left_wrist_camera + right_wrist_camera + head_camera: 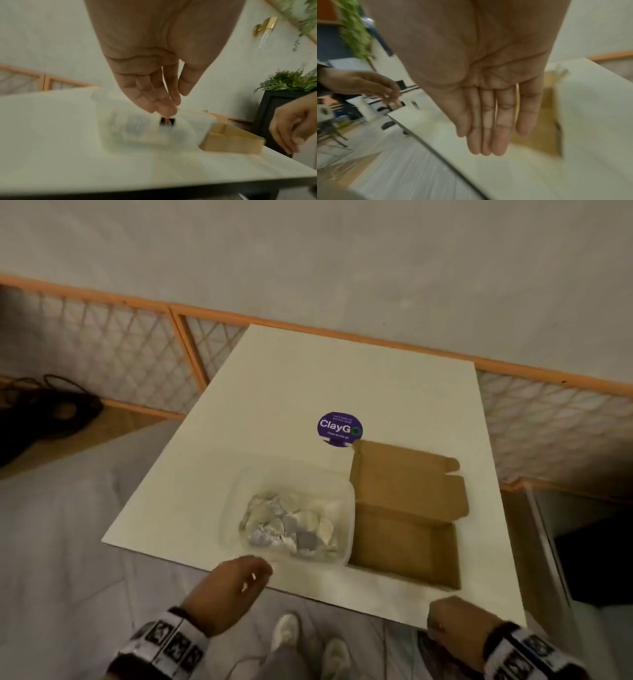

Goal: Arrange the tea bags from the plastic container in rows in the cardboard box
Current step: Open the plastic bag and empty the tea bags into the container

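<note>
A clear plastic container stands on the white table and holds a loose heap of tea bags. An open brown cardboard box sits against its right side with nothing in it, its lid flap lying flat behind. My left hand hovers just before the container's near left corner, fingers relaxed and holding nothing. In the left wrist view its fingertips point down at the blurred container. My right hand hangs at the table's near edge before the box, with fingers straight and nothing in them.
A round purple sticker lies on the table behind the box. An orange lattice fence runs behind the table and a black bag sits at the far left. A black planter with greenery stands to the right. Shoes show below the table edge.
</note>
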Action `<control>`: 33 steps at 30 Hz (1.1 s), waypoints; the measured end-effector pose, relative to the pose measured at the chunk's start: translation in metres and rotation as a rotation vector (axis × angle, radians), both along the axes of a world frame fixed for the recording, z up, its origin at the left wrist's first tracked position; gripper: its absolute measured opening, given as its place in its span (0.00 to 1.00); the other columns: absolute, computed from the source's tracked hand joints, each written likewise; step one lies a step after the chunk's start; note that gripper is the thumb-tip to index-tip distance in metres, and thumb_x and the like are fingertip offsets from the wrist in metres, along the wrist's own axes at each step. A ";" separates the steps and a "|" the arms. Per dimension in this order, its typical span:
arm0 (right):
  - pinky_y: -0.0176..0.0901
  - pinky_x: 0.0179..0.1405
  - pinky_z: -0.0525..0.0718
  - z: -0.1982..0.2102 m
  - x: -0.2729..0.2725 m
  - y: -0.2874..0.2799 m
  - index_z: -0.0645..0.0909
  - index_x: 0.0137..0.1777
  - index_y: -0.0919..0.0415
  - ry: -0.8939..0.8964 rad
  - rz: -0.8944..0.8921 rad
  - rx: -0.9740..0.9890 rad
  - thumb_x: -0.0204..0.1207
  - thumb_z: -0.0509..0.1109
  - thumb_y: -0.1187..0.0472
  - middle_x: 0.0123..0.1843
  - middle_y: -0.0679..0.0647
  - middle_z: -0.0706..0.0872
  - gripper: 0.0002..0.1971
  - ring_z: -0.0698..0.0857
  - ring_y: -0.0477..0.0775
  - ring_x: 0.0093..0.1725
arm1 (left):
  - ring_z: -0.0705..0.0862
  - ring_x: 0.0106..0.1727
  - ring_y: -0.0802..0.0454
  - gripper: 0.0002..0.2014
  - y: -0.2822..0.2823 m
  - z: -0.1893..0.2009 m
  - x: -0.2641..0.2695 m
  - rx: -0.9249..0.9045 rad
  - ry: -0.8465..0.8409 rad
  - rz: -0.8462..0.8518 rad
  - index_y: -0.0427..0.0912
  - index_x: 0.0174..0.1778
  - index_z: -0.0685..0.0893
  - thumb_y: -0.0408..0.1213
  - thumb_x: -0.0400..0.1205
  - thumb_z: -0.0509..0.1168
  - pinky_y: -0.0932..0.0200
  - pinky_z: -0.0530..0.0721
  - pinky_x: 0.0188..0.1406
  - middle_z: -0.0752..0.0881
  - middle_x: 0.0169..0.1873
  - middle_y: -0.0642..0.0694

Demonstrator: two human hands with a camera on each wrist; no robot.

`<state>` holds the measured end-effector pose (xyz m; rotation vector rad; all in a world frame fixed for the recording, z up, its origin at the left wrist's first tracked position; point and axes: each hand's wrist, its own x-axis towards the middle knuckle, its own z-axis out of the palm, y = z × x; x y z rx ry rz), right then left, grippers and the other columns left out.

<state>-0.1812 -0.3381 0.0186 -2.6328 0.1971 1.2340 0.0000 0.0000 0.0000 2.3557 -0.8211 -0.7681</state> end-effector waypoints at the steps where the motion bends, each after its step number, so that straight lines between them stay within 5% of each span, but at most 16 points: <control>1: 0.36 0.47 0.71 0.002 0.026 0.007 0.80 0.58 0.63 -0.051 0.030 0.014 0.84 0.55 0.55 0.61 0.58 0.83 0.16 0.80 0.51 0.53 | 0.82 0.41 0.66 0.20 -0.004 0.001 0.017 -0.074 -0.101 0.023 0.50 0.50 0.85 0.57 0.78 0.54 0.76 0.75 0.39 0.84 0.42 0.59; 5: 0.42 0.50 0.75 0.012 0.116 0.041 0.80 0.51 0.58 -0.438 0.163 0.026 0.83 0.54 0.52 0.53 0.54 0.83 0.15 0.80 0.53 0.51 | 0.83 0.53 0.46 0.08 -0.023 -0.008 0.078 -0.047 -0.329 0.021 0.43 0.52 0.86 0.38 0.78 0.69 0.59 0.79 0.53 0.83 0.52 0.47; 9: 0.50 0.65 0.69 -0.020 0.168 0.076 0.78 0.63 0.56 -0.602 0.288 -0.095 0.82 0.55 0.46 0.61 0.51 0.80 0.20 0.75 0.55 0.64 | 0.71 0.73 0.38 0.24 -0.040 -0.043 0.091 0.091 -0.278 0.087 0.43 0.70 0.77 0.39 0.77 0.70 0.47 0.72 0.71 0.69 0.74 0.39; 13: 0.55 0.72 0.58 -0.052 0.188 0.090 0.72 0.68 0.56 -0.650 0.303 -0.189 0.76 0.60 0.39 0.66 0.52 0.78 0.27 0.73 0.55 0.68 | 0.64 0.79 0.37 0.36 -0.042 -0.063 0.095 0.113 -0.270 0.157 0.47 0.80 0.60 0.43 0.77 0.69 0.44 0.69 0.74 0.58 0.81 0.37; 15: 0.54 0.74 0.57 -0.058 0.194 0.089 0.62 0.76 0.56 -0.597 0.263 -0.133 0.73 0.64 0.38 0.67 0.51 0.78 0.35 0.74 0.55 0.69 | 0.70 0.76 0.40 0.41 -0.043 -0.063 0.095 0.100 -0.252 0.172 0.47 0.82 0.53 0.46 0.78 0.69 0.47 0.72 0.71 0.61 0.80 0.39; 19: 0.51 0.72 0.58 -0.061 0.201 0.092 0.49 0.81 0.56 -0.527 0.304 -0.205 0.69 0.66 0.33 0.39 0.43 0.77 0.48 0.79 0.55 0.60 | 0.75 0.69 0.43 0.54 -0.047 -0.057 0.099 0.002 -0.128 0.254 0.42 0.83 0.44 0.40 0.72 0.77 0.60 0.72 0.59 0.72 0.73 0.37; 21: 0.50 0.69 0.59 -0.062 0.204 0.093 0.51 0.80 0.54 -0.481 0.275 -0.255 0.66 0.68 0.32 0.48 0.48 0.83 0.49 0.77 0.58 0.61 | 0.75 0.67 0.43 0.56 -0.047 -0.057 0.103 -0.034 -0.072 0.321 0.41 0.83 0.47 0.39 0.67 0.80 0.58 0.73 0.57 0.72 0.70 0.41; 22: 0.50 0.67 0.60 -0.064 0.206 0.094 0.58 0.77 0.55 -0.474 0.276 -0.278 0.65 0.69 0.32 0.52 0.49 0.83 0.45 0.77 0.57 0.60 | 0.76 0.64 0.45 0.53 -0.046 -0.057 0.105 -0.043 -0.063 0.333 0.41 0.82 0.52 0.39 0.67 0.80 0.57 0.74 0.56 0.73 0.68 0.43; 24: 0.51 0.62 0.65 -0.067 0.207 0.095 0.74 0.54 0.55 -0.496 0.302 -0.309 0.64 0.72 0.34 0.45 0.47 0.81 0.29 0.80 0.55 0.51 | 0.79 0.54 0.47 0.37 -0.044 -0.056 0.105 -0.122 -0.034 0.340 0.40 0.73 0.70 0.38 0.70 0.78 0.58 0.77 0.47 0.78 0.60 0.45; 26: 0.52 0.56 0.73 -0.065 0.205 0.098 0.73 0.39 0.56 -0.536 0.256 -0.248 0.62 0.76 0.39 0.43 0.51 0.80 0.22 0.80 0.57 0.47 | 0.82 0.43 0.49 0.21 -0.043 -0.051 0.102 -0.243 0.025 0.336 0.39 0.59 0.79 0.34 0.72 0.76 0.61 0.79 0.36 0.84 0.50 0.44; 28: 0.51 0.49 0.77 -0.063 0.201 0.102 0.75 0.40 0.61 -0.601 0.193 -0.159 0.63 0.77 0.47 0.49 0.57 0.80 0.20 0.80 0.59 0.48 | 0.83 0.41 0.48 0.21 -0.042 -0.047 0.100 -0.281 0.086 0.331 0.42 0.56 0.79 0.33 0.69 0.78 0.62 0.81 0.31 0.83 0.47 0.45; 31: 0.41 0.35 0.73 -0.057 0.191 0.108 0.74 0.45 0.61 -0.683 0.121 -0.097 0.69 0.74 0.56 0.40 0.51 0.75 0.14 0.77 0.57 0.46 | 0.83 0.45 0.42 0.21 -0.041 -0.045 0.100 -0.265 0.083 0.312 0.44 0.48 0.77 0.34 0.66 0.80 0.52 0.79 0.41 0.84 0.48 0.40; 33: 0.43 0.40 0.76 -0.054 0.183 0.108 0.72 0.46 0.55 -0.724 0.039 0.036 0.68 0.75 0.53 0.42 0.49 0.76 0.15 0.78 0.56 0.48 | 0.80 0.42 0.45 0.18 -0.042 -0.043 0.098 -0.287 -0.016 0.306 0.42 0.47 0.76 0.30 0.68 0.78 0.55 0.78 0.40 0.82 0.45 0.41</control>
